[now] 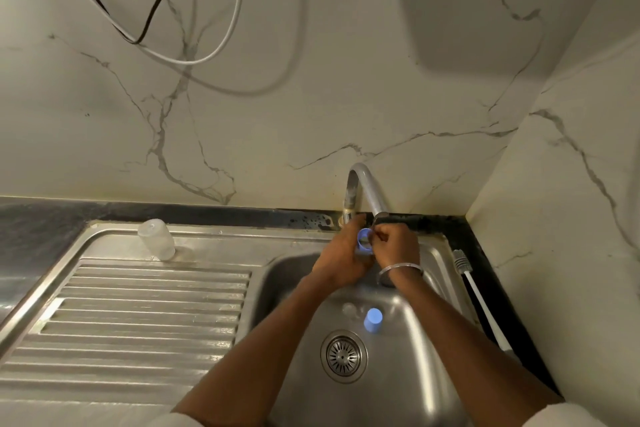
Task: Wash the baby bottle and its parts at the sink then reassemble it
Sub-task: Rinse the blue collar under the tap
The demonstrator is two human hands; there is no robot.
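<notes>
- Left hand (341,255), reaching forward over the sink (408,374), curls its fingers round the blue ring (363,243) and holds it just beneath the faucet (363,189) spout.
- Right hand (396,246), wrist bent and wearing a bangle (400,270), pinches the ring's rim with curled fingertips.
- Clear bottle (156,239) stands on the drainboard (145,315), well apart from the hands.
- Blue cap (373,320) sits in the basin near the drain (343,356).
- Bottle brush (474,288) lies along the sink's right edge.

Home kitchen: steel sink (408,388) with drainboard (138,319), marble wall (311,80).
</notes>
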